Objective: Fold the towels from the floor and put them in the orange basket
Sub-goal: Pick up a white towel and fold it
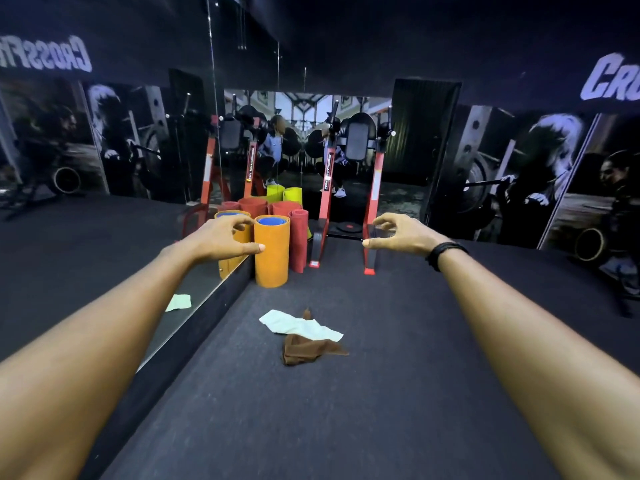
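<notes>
Two towels lie crumpled on the dark floor ahead of me: a pale green towel (301, 326) draped across a brown towel (306, 348). Both my arms are stretched forward above them. My left hand (225, 237) hovers in the air with loosely curled fingers and holds nothing. My right hand (398, 233), with a black band on the wrist, is held the same way and is empty too. Neither hand touches a towel. No orange basket shows in this view.
Rolled mats stand upright against the mirror wall: an orange mat (272, 251), a red mat (298, 240) and yellow-green ones behind. A red exercise rack (346, 202) stands beyond the towels. The mirror (104, 271) lines the left side, and dark floor (346, 410) spreads before me.
</notes>
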